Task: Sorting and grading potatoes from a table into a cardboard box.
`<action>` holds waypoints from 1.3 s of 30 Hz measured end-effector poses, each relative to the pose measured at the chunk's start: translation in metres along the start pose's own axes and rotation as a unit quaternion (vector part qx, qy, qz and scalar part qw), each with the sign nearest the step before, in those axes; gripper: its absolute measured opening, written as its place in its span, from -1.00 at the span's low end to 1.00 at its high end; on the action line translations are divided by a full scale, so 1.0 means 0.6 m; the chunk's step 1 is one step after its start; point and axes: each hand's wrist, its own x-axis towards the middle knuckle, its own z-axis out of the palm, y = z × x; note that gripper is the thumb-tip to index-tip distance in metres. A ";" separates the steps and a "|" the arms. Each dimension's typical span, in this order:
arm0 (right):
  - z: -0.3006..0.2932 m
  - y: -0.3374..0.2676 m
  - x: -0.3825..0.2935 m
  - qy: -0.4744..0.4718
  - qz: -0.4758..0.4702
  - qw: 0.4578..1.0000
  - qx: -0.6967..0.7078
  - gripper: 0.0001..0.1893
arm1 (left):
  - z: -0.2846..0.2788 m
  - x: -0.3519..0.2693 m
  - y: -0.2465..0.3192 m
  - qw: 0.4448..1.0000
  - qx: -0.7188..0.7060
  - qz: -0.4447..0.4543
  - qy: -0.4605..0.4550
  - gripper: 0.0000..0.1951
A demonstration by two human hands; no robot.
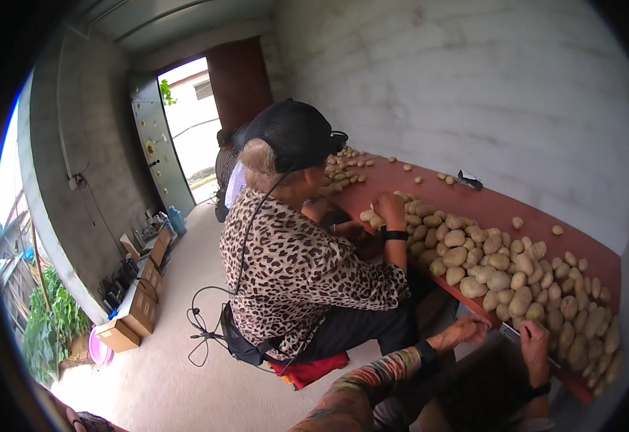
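My left hand [468, 330] is blurred, just off the front edge of a red-brown table [492, 197], below the potatoes. Its fingers look bent, and whether they hold anything is hard to see. My right hand [534, 339] has curled fingers at the same edge, touching or close to the nearest potatoes. A narrow silvery object [509, 331] shows beside it; I cannot tell whether the hand grips it. Before both hands lies a long heap of potatoes [499, 263]. Dark bands circle both wrists, and a patterned sleeve [379, 375] covers my left forearm.
Close on my left sits a person in a leopard-print top [292, 270], hands at the heap's far end. More people sit beyond. Loose cables [201, 324] hang behind the seat. Cardboard boxes [139, 310] line the left wall, and a grey wall [455, 108] backs the table.
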 end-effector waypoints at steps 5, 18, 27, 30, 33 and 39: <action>-0.003 -0.016 0.012 0.037 0.018 0.999 0.017 -0.95 | -0.003 0.027 0.021 0.997 -0.004 0.074 -0.015 -0.72; -0.013 -0.028 0.002 0.016 0.004 1.000 0.001 -0.95 | 0.029 0.025 0.039 0.996 0.054 0.064 -0.019 -0.80; -0.003 0.017 0.001 0.017 0.025 1.000 0.000 -0.95 | -0.023 0.015 0.006 0.999 -0.010 0.036 -0.029 -0.69; 0.001 0.021 0.003 0.012 0.038 0.999 0.008 -0.95 | -0.041 0.010 -0.014 0.999 -0.035 -0.023 -0.019 -0.63; 0.008 0.022 0.005 -0.002 0.032 0.999 -0.004 -0.96 | -0.060 0.018 -0.058 0.994 -0.102 -0.031 0.025 -0.66; 0.008 0.020 -0.002 -0.026 0.036 0.999 -0.015 -0.93 | -0.057 0.021 -0.073 0.983 -0.177 0.001 0.038 -0.75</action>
